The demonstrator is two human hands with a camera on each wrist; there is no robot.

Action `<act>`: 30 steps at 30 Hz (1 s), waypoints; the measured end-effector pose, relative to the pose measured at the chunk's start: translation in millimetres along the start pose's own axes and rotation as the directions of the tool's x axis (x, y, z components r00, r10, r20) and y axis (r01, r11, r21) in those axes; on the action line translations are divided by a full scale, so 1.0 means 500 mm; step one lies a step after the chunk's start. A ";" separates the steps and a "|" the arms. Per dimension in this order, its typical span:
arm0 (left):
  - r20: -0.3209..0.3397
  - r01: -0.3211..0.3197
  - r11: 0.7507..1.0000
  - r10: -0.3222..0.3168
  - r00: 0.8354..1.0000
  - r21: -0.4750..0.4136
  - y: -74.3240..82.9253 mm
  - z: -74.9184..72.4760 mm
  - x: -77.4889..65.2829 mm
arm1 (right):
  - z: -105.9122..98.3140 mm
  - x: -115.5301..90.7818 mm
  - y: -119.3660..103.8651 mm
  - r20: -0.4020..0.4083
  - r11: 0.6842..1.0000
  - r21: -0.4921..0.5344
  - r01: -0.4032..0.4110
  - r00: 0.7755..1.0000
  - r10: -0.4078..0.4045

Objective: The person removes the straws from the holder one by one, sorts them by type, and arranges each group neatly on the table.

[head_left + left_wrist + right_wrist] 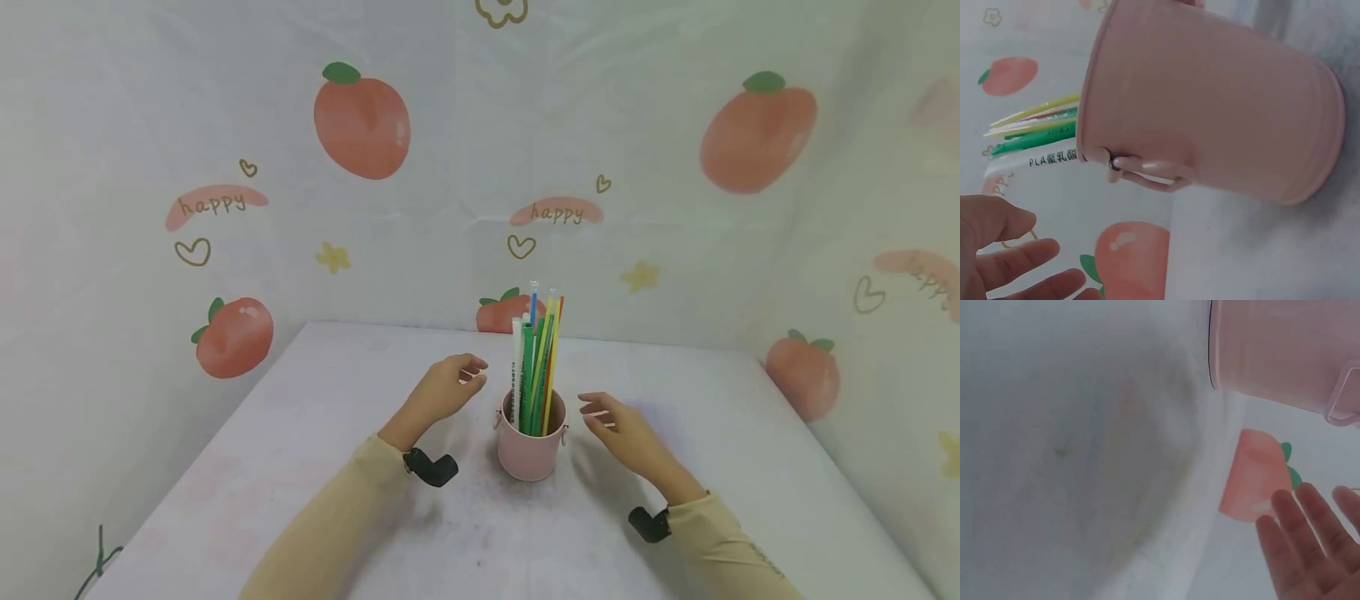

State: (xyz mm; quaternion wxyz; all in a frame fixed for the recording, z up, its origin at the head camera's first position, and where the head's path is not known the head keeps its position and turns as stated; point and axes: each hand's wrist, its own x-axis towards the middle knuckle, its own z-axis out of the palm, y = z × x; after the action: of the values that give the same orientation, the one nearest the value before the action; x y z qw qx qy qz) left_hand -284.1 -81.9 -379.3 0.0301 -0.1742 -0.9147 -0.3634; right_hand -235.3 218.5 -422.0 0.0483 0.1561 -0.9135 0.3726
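Note:
A pink bucket [528, 457] with small side handles stands upright on the table. Several wrapped straws [534, 375] lean up out of it, in white, green, yellow, red and blue wrappers; black print shows on a white one in the left wrist view. To the left of the bucket my left hand [448, 385] hovers with loosely bent fingers, apart from it and holding nothing. On the other side, my right hand [618, 427] is likewise raised beside the bucket, fingers relaxed and holding nothing. The bucket's side handle [1154, 172] faces my left hand.
The bucket stands on a pale table [360, 367] with white cloth walls [450, 167] printed with peaches behind and at the sides. Black cameras [431, 467] sit on both wrists. A thin green cord [99, 560] shows at the lower left.

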 end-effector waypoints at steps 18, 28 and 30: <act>0.057 0.049 0.861 -0.024 0.998 -0.506 0.036 0.009 0.011 | 0.007 -0.010 0.011 0.234 0.948 0.316 -0.028 0.971 -0.049; 0.034 0.071 0.802 -0.063 0.997 -0.593 0.037 0.018 0.019 | 0.022 -0.003 0.018 0.266 0.912 0.394 -0.118 0.964 0.010; 0.035 0.082 0.800 -0.076 0.996 -0.595 0.038 0.020 0.019 | 0.023 -0.002 0.017 0.273 0.903 0.411 -0.125 0.962 0.008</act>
State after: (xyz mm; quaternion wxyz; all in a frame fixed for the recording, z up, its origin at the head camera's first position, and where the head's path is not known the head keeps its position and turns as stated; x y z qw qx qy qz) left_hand -285.8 -59.7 -372.6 -0.0457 -0.1384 -0.7610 -0.6322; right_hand -236.8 216.4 -436.3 -0.1221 0.1797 -0.8134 0.5396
